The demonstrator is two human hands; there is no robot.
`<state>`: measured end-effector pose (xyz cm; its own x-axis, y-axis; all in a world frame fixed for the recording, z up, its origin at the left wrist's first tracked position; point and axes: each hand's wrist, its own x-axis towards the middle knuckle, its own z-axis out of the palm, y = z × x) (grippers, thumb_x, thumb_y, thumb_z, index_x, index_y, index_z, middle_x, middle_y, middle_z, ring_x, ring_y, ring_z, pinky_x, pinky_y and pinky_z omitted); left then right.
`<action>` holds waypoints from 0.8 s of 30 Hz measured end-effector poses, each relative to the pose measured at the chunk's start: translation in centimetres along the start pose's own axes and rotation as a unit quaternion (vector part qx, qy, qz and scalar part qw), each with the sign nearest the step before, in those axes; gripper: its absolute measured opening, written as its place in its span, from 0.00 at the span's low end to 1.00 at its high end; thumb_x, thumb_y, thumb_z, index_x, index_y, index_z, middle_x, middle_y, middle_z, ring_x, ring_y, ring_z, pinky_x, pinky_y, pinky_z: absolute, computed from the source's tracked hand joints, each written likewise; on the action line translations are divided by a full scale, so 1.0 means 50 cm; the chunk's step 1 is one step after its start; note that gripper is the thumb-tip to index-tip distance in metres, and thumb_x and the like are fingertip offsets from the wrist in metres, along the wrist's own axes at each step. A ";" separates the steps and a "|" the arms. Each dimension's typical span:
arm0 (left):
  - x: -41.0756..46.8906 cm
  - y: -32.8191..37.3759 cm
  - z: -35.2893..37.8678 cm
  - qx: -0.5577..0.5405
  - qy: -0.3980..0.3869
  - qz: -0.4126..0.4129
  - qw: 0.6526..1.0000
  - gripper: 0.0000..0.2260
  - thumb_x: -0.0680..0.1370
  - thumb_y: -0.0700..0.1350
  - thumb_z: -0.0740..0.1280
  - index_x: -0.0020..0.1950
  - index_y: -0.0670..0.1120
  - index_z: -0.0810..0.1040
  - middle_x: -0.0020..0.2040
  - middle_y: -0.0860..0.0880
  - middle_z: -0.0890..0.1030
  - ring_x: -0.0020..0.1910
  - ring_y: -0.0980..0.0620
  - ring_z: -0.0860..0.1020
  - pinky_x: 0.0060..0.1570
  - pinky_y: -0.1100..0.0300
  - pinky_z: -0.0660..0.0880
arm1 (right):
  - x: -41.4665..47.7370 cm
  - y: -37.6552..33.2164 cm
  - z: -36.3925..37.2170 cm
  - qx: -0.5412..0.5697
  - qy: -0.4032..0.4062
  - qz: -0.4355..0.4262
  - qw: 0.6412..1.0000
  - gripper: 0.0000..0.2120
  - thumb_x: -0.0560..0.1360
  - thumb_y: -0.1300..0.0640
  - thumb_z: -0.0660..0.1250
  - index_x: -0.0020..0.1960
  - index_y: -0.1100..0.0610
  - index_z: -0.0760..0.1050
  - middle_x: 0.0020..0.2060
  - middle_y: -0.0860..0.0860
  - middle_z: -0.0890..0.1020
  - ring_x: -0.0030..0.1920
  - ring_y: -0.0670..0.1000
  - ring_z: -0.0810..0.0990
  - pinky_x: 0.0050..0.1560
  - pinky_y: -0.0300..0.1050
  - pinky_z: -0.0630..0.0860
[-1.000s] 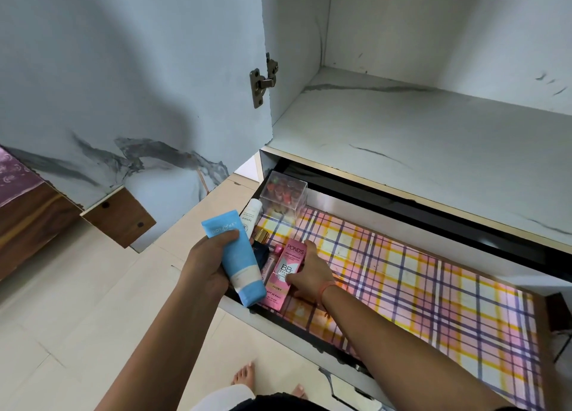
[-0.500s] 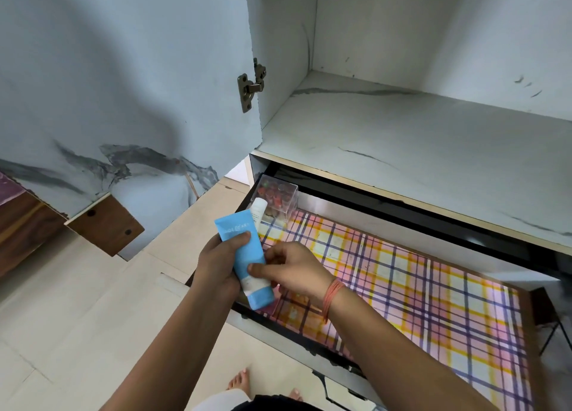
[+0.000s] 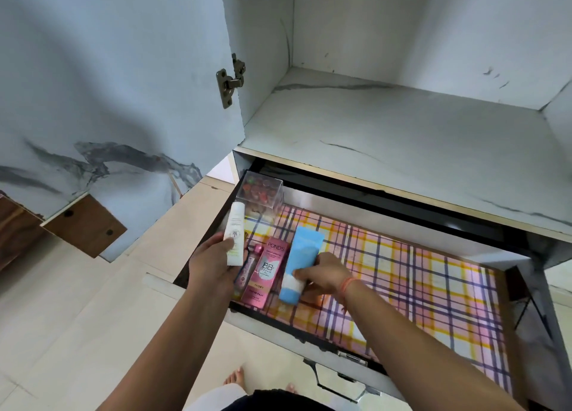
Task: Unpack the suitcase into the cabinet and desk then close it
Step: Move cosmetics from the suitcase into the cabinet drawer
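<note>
Plaid liner (image 3: 402, 274) is showing mostly bare in the open cabinet drawer (image 3: 309, 327) at centre frame, where the right hand (image 3: 325, 276) is pinching a blue tube (image 3: 299, 263) down beside the pink Pond's BB cream box (image 3: 266, 274) while the left hand (image 3: 213, 263) is gripping a white tube (image 3: 234, 234), suggesting unpacking is only partly done, with the suitcase out of view.

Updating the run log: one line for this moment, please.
left hand: holds white tube | right hand: lays blue tube in drawer beside pink box

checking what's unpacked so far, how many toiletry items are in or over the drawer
5: clear box at the back left corner, white tube in the left hand, slim pink tube, pink carton, blue tube under the right hand. The hands may hide more.
</note>
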<state>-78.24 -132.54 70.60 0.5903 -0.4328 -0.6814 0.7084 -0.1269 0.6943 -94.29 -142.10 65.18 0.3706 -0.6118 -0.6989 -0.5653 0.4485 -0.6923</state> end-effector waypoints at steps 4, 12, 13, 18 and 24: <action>0.000 -0.018 0.002 0.026 0.001 -0.021 0.999 0.09 0.78 0.35 0.64 0.57 0.44 0.75 0.50 0.42 0.79 0.45 0.47 0.78 0.35 0.55 0.75 | 0.005 0.039 0.043 -0.001 0.007 0.018 1.000 0.24 0.69 0.62 0.75 0.62 0.61 0.70 0.55 0.55 0.80 0.52 0.56 0.82 0.46 0.55 0.82; 0.004 -0.022 -0.007 0.030 -0.017 -0.026 0.999 0.10 0.78 0.36 0.65 0.59 0.43 0.77 0.56 0.40 0.80 0.52 0.43 0.80 0.45 0.49 0.79 | -0.003 0.033 0.050 -0.144 0.041 -0.029 0.988 0.56 0.69 0.55 0.75 0.76 0.57 0.33 0.59 0.57 0.78 0.55 0.57 0.80 0.52 0.57 0.79; 0.005 -0.023 -0.008 0.026 -0.020 -0.027 0.999 0.11 0.78 0.36 0.65 0.60 0.43 0.77 0.57 0.39 0.80 0.52 0.43 0.80 0.43 0.51 0.78 | -0.002 0.034 0.050 -0.162 0.040 -0.034 0.985 0.56 0.69 0.55 0.74 0.76 0.57 0.32 0.60 0.57 0.77 0.55 0.57 0.80 0.54 0.56 0.79; 0.009 -0.030 -0.006 0.026 -0.037 -0.037 0.998 0.12 0.78 0.35 0.64 0.62 0.41 0.76 0.56 0.39 0.80 0.48 0.45 0.80 0.31 0.56 0.78 | 0.001 0.031 0.052 -0.214 0.051 -0.048 0.974 0.53 0.71 0.52 0.73 0.77 0.57 0.35 0.63 0.56 0.75 0.61 0.55 0.76 0.58 0.50 0.76; 0.016 -0.036 0.001 0.093 -0.050 -0.077 0.991 0.13 0.76 0.33 0.66 0.60 0.41 0.77 0.57 0.37 0.80 0.51 0.41 0.81 0.31 0.57 0.78 | -0.018 0.011 0.031 -0.233 0.096 -0.089 0.964 0.45 0.73 0.45 0.69 0.77 0.58 0.44 0.56 0.55 0.79 0.53 0.55 0.80 0.47 0.46 0.77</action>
<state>-79.06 -132.72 68.80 0.4328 -0.4807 -0.7626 0.6979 -0.3569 0.6210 -93.77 -140.29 65.14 0.3740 -0.7809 -0.5003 -0.7916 0.0122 -0.6109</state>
